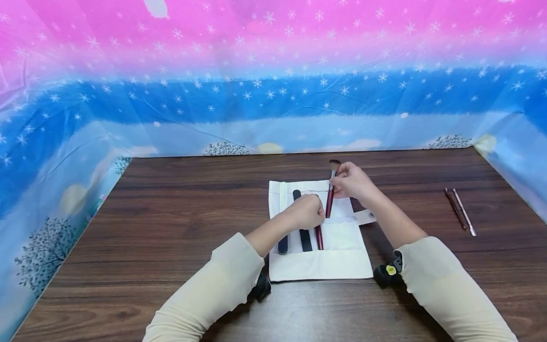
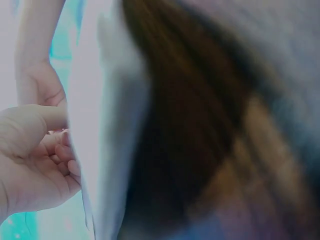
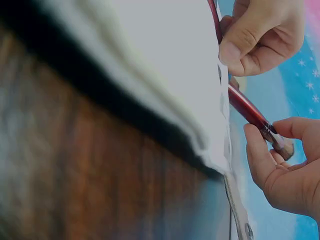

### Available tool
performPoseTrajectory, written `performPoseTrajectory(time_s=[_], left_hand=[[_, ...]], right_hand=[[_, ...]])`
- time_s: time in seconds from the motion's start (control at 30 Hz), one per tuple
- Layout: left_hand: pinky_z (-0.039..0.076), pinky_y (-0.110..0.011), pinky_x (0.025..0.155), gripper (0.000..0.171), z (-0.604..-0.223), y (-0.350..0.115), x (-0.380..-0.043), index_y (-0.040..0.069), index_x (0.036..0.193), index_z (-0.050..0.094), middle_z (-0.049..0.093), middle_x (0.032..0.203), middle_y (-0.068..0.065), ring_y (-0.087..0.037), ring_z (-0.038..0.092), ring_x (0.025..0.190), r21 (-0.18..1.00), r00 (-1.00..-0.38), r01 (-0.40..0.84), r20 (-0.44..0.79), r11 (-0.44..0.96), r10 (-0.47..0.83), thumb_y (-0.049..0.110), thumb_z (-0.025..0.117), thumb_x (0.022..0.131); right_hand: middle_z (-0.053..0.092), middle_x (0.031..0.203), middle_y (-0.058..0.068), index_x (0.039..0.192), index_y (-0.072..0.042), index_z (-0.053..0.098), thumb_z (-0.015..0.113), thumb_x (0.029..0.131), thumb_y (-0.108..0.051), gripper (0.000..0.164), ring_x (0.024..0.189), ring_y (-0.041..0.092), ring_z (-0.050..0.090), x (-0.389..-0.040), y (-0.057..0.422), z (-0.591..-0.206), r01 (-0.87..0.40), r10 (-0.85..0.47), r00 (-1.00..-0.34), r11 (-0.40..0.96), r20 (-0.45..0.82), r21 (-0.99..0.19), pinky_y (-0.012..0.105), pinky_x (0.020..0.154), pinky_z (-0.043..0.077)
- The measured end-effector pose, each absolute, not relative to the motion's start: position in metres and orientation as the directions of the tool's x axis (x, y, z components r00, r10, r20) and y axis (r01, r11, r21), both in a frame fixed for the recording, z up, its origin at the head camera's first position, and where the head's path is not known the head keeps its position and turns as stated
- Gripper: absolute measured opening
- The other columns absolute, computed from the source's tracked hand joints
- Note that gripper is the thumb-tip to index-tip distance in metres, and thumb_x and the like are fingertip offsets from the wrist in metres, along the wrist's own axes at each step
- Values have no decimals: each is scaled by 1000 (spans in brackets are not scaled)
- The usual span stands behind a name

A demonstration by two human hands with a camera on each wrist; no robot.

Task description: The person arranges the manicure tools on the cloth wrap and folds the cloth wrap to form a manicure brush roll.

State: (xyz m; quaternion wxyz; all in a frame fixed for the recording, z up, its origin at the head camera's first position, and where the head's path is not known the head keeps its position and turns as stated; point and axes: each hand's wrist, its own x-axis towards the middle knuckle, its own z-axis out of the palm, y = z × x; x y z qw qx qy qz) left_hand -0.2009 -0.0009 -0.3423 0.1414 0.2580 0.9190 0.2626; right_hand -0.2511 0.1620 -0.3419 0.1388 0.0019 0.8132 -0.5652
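Note:
A white cloth tool pouch [image 1: 342, 266] lies unfolded on the table. Between thumb and fingers, my right hand [image 1: 353, 181] pinches a makeup brush [image 1: 330, 202] near its metal collar, bristles up, the red handle slanting down to the pouch. Just left of that handle's lower end, my left hand [image 1: 306, 211] pinches the pouch's pocket edge, its fingertips partly hidden. Below it, a second dark red handle [image 1: 319, 237] stands in the pocket. A black nail file [image 1: 306, 240] and a pale strip with a dark lower end [image 1: 283, 204] sit farther left in the pouch.
Two slim tools lie on the table at the right, a dark red stick [image 1: 455, 209] and a silvery metal one [image 1: 465, 212]. A strap with a snap [image 1: 365, 217] sticks out from the pouch's right side. Printed cloth [image 1: 256, 99] borders the wooden table [image 1: 192, 213].

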Motion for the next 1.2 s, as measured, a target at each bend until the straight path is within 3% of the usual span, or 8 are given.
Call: performPoseTrajectory(time_s=[0.2,0.37,0.53,0.8,0.97,1.2], left_hand=[[29,-19,45,41,-344,-3,-201,12,49,46,36,43,5,-7,37,41,567,-826,394,-126,723,549,3,57,87],[28,-19,45,44,-344,-4,-201,13,47,42,34,42,6,-7,36,39,570,-822,407,-113,714,558,2,55,87],[26,-18,42,46,-343,-5,-201,13,46,37,29,41,6,-7,33,38,590,-816,405,-112,699,567,2,53,89],[25,-18,41,47,-342,-5,-201,12,47,37,30,42,6,-7,32,38,619,-822,380,-115,687,558,2,52,90],[25,-18,42,46,-343,-5,-201,12,47,36,30,42,5,-7,32,38,620,-821,384,-110,685,560,1,53,89],[26,-18,43,45,-344,-5,-200,12,49,37,30,43,5,-7,32,39,625,-821,378,-115,684,559,2,53,89]], right_hand=[[46,106,20,124,7,29,49,92,-4,39,71,18,58,-249,159,-345,207,-187,-937,378,-294,-902,32,71,53],[48,99,19,132,5,24,49,91,-3,49,64,15,57,-246,155,-347,241,-228,-906,413,-356,-878,31,65,53],[48,93,17,138,3,18,49,90,0,57,62,15,54,-241,153,-346,225,-271,-888,446,-371,-866,31,63,53],[44,99,16,139,3,16,48,89,-1,59,66,16,52,-234,153,-346,178,-327,-877,460,-353,-870,33,65,52],[45,96,14,129,3,24,47,89,-3,47,63,16,53,-235,152,-349,178,-320,-886,433,-335,-884,33,63,52],[46,77,11,106,0,35,42,98,-19,21,63,17,56,-236,152,-351,188,-257,-906,470,-337,-862,30,59,52]])
